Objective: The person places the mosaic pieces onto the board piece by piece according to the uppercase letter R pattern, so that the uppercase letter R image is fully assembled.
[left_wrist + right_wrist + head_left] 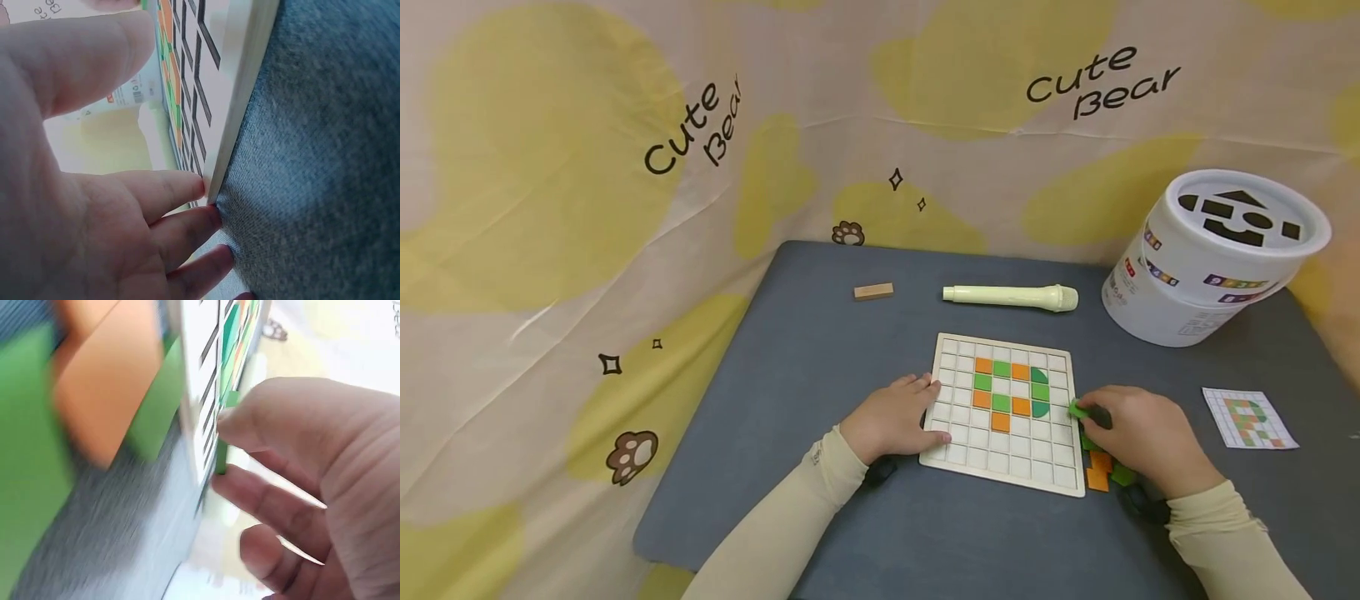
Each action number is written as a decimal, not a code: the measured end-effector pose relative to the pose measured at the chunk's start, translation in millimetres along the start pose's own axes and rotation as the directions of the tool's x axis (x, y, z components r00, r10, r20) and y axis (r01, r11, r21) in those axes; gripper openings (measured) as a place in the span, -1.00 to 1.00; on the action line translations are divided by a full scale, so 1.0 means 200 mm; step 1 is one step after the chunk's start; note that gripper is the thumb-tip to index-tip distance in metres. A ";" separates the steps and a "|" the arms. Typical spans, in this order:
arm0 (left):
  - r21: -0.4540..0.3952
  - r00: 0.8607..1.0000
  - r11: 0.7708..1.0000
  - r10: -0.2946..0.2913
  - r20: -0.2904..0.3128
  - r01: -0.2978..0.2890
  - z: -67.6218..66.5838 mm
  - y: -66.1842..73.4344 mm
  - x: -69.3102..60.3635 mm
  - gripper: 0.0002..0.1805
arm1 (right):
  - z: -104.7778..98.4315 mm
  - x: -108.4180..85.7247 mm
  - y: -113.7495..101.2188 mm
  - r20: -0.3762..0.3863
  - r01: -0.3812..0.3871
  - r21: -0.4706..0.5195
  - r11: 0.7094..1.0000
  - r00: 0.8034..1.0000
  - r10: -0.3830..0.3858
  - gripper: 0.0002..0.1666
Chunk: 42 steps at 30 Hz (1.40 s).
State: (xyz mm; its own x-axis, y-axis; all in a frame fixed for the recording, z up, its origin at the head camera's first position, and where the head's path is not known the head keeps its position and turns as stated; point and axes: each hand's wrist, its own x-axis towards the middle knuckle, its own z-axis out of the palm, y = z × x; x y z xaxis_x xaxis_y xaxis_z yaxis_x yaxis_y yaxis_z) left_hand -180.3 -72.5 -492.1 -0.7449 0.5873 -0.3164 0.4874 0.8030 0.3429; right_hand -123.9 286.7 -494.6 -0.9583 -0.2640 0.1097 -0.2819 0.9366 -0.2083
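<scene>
A white gridded board [1033, 471] lies on the table, with orange, green and dark green tiles [1001, 402] set in a loop and one orange tile below it. My left hand [891, 421] rests at the board's left edge, thumb over the top, fingers extended along the side in the left wrist view. Between thumb and fingertips, my right hand [1150, 437] pinches a green tile [222, 456] just at the board's right edge. Loose orange tiles [1097, 480] and green tiles [1123, 474] lie beside the board under that hand, partly hidden by it.
A printed pattern card [1250, 421] lies to the right. Behind it stands a white bucket [1195, 292] with shaped slots in its lid. A pale yellow toy microphone [1007, 297] and a wooden block [873, 292] lie beyond the board. Patterned fabric hangs behind the table [760, 375].
</scene>
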 end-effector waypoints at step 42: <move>0.056 1.000 0.998 0.006 0.000 -0.006 0.02 0.00 0.01 -0.04 | 0.22 0.25 -0.45 -0.071 0.391 0.042 0.920 0.919 -0.387 -0.91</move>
State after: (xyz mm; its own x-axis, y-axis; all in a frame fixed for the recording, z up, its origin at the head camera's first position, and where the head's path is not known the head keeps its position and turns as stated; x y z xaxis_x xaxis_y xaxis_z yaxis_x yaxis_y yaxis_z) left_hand -180.8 -70.9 -495.6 -0.7419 0.5920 -0.3148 0.5166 0.8040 0.2944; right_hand -148.2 179.2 -512.9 -0.7682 -0.5893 0.2501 -0.6357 0.7482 -0.1898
